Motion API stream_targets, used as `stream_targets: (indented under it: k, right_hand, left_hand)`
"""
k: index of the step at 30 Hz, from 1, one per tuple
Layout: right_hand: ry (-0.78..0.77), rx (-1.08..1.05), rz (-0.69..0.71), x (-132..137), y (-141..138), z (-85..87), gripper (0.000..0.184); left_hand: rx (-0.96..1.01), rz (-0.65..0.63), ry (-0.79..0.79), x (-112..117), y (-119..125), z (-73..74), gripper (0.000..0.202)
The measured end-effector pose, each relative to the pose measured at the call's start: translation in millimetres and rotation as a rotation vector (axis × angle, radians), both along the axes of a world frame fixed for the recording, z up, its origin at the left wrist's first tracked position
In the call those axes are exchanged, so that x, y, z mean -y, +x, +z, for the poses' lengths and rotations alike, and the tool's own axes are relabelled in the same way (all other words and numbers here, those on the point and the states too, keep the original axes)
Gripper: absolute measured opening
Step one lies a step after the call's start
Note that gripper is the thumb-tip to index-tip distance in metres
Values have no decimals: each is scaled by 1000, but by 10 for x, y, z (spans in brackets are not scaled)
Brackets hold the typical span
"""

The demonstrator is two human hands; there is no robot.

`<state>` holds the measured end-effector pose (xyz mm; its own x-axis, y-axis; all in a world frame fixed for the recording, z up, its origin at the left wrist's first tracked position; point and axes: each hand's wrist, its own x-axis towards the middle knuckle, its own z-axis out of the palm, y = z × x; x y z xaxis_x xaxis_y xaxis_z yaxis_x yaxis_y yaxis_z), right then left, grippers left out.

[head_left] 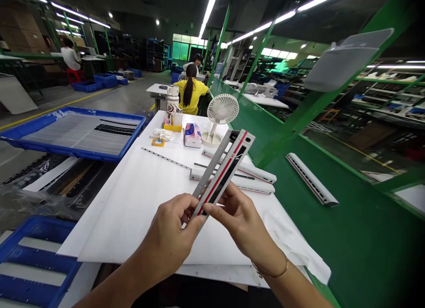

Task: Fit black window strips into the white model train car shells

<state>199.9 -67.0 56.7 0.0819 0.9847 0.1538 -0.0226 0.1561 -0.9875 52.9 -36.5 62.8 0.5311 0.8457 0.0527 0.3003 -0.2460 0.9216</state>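
A white model train car shell (226, 174), with a red stripe and a black strip along its side, is held tilted above the table. Its hollow underside faces left. My left hand (171, 226) closes round the lower end, thumb on the near face. Higher up, my right hand (244, 221) grips the same shell, its thumb pressing the black strip and its other fingers partly hidden behind. Beyond, similar train car shells (257, 185) lie on the white tabletop (133, 219). A thin black window strip (166, 158) lies to their left.
On the table's far part stand a white fan (223, 109), a tissue pack (193, 135), a tape roll (158, 142) and a yellow box (173, 128). Another shell (312, 179) rests on the green ledge (299, 219). Left is a blue tray (128, 151) of strips. A person in yellow (195, 95) sits ahead.
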Motion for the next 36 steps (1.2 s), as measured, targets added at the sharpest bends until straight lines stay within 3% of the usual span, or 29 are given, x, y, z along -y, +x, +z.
stream_targets:
  k: [4, 8, 9, 12, 14, 17, 24, 30, 36]
  right_hand:
    - [-11, 59, -32, 20, 35, -13, 29]
    - [-144, 454, -35, 208, 153, 67, 15]
    - [-76, 576, -94, 257, 179, 102, 14]
    - [373, 868, -260, 302, 209, 174, 8]
    - [520, 1006, -169, 229, 187, 144, 18]
    - [467, 1137, -16, 53, 110, -38, 15]
    - [343, 1279, 48, -137, 22, -485, 18]
    - [202, 1199, 108, -180, 113, -641, 12]
    - [239, 1197, 99, -233, 18, -704, 18]
  left_hand:
    - [-1, 0, -46, -32, -40, 19, 9]
    - [-98, -5, -12, -172, -178, 88, 10]
    - [-149, -17, 12, -217, -214, 106, 10]
    - [-347, -111, 131, -334, -281, 120, 11]
    - [-442, -176, 224, -375, -287, 71, 11]
    - [-506, -205, 342, -380, -268, -78, 13]
    - [-545, -211, 447, -382, -240, -421, 14]
    - [-597, -220, 383, -461, -351, -573, 11]
    - [-543, -224, 321, -479, -388, -662, 13]
